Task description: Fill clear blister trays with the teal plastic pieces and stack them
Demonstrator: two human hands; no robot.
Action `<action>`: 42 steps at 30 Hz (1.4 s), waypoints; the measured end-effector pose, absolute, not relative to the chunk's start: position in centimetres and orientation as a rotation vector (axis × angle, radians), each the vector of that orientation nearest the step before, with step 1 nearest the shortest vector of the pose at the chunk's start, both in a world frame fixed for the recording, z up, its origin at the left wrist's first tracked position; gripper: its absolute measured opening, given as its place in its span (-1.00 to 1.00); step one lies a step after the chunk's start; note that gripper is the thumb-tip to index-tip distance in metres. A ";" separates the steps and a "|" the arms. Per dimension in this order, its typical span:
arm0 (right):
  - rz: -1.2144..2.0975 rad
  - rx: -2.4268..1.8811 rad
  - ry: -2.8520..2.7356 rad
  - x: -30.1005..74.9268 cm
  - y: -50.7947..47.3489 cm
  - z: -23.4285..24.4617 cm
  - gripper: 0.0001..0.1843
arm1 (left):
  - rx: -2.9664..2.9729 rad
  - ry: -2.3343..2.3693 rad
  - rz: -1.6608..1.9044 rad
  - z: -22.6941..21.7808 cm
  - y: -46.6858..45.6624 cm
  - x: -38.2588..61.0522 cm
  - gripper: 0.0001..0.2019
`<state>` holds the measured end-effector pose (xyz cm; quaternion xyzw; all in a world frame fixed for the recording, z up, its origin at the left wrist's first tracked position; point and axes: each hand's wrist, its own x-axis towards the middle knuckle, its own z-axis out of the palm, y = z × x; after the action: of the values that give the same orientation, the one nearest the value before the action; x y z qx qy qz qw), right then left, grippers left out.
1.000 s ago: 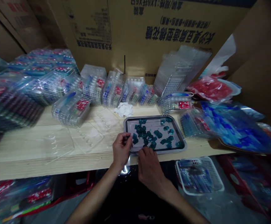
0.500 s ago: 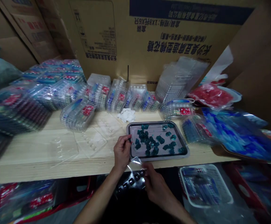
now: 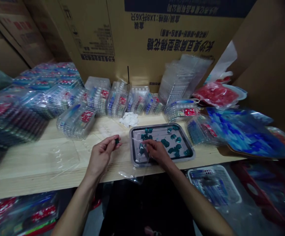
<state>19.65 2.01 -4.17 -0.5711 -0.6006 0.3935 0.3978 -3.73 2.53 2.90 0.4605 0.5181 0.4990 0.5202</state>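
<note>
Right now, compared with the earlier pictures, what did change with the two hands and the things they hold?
The left hand has moved left, off the metal tray, and pinches a small dark-green piece above the wooden table. The right hand has moved forward over the tray, and a clear plastic blister sheet now lies across the tray's near-left corner. The stacked packs stayed as they were.
</note>
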 end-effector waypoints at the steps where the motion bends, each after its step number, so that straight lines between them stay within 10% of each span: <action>1: 0.939 -1.470 -1.569 19.3 2.4 -4.1 -0.66 | 1.150 1.258 1.183 2.5 2.3 -3.8 -0.55; 17: 0.601 -1.545 -1.883 16.8 4.2 -4.2 -0.64 | 2.010 1.008 0.941 -1.2 6.5 0.1 -0.83; 42: 0.444 -1.801 -2.071 22.7 7.2 -1.8 -0.70 | 2.592 1.251 0.750 -4.2 7.5 -1.8 -0.63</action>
<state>22.67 7.17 -1.75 -0.6372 -0.7328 0.1571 0.1797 -1.84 7.48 -4.16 0.8685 0.4190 0.2511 0.0836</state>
